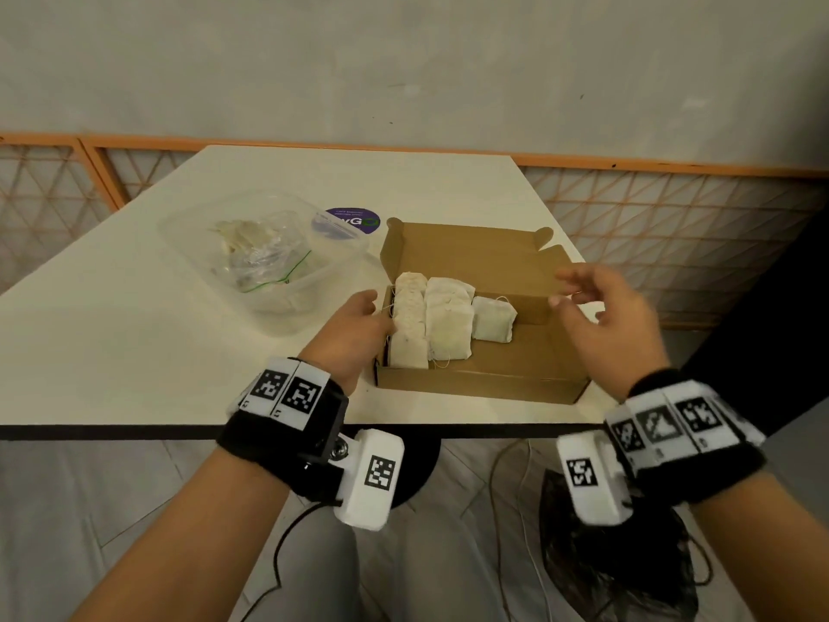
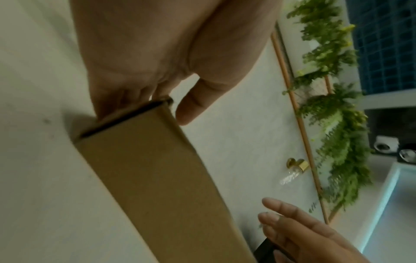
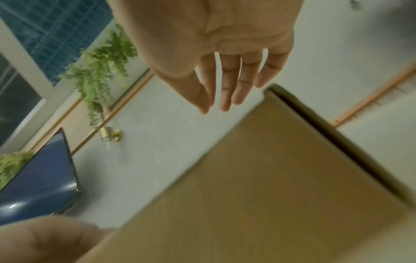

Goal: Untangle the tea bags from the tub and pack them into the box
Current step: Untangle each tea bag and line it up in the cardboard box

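An open cardboard box (image 1: 516,365) sits near the table's front edge, its lid (image 1: 471,253) standing up at the back. Cream tea bags (image 1: 448,323) lie in three rows in its left half. My left hand (image 1: 359,329) is at the box's left wall; its fingers (image 2: 121,99) reach inside beside the left row, and the thumb (image 2: 191,110) stays outside, apart from the box (image 2: 146,169). My right hand (image 1: 583,294) hovers over the box's right side with spread fingers (image 3: 225,85), holding nothing. The clear tub (image 1: 269,258) to the left holds more tea bags and a crumpled plastic bag.
A round purple sticker (image 1: 352,222) lies on the table between tub and box. An orange lattice fence (image 1: 673,217) runs behind the table. Cables and a dark bag (image 1: 605,554) lie on the floor under the front edge (image 1: 134,430).
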`<move>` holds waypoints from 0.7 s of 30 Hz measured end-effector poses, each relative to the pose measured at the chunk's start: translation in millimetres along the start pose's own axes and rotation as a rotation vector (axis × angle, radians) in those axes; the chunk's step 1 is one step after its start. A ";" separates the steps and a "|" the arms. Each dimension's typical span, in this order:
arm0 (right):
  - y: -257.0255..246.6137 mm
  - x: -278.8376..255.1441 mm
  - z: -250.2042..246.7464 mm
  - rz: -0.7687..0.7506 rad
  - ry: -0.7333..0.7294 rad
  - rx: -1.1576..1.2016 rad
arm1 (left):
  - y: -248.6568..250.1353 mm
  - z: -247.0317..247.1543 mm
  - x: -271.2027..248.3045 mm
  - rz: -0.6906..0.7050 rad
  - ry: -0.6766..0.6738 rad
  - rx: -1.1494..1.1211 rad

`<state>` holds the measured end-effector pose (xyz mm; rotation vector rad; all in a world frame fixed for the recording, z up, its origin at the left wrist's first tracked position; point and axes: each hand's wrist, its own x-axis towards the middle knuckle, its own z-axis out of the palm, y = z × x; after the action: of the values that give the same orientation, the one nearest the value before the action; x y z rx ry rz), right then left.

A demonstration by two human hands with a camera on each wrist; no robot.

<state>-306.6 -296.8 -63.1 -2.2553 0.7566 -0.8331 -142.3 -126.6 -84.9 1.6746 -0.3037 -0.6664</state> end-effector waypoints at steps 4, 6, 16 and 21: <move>-21.4 44.5 -8.3 -0.046 -0.373 -0.384 | -2.9 0.1 1.1 -0.035 -0.104 -0.253; -32.3 64.1 -3.2 -0.114 -0.480 -0.582 | -5.7 -1.2 3.6 -0.048 -0.120 -0.307; -44.6 87.3 44.4 -0.122 -0.729 -1.106 | -10.0 -2.7 7.1 -0.019 -0.158 -0.325; -52.0 90.3 50.5 -0.093 -0.751 -1.166 | -11.1 0.0 7.7 0.006 -0.140 -0.305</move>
<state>-197.7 -307.2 -25.0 -3.2429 0.8500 0.6671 -137.9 -128.4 -97.6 1.3390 -0.2898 -0.7859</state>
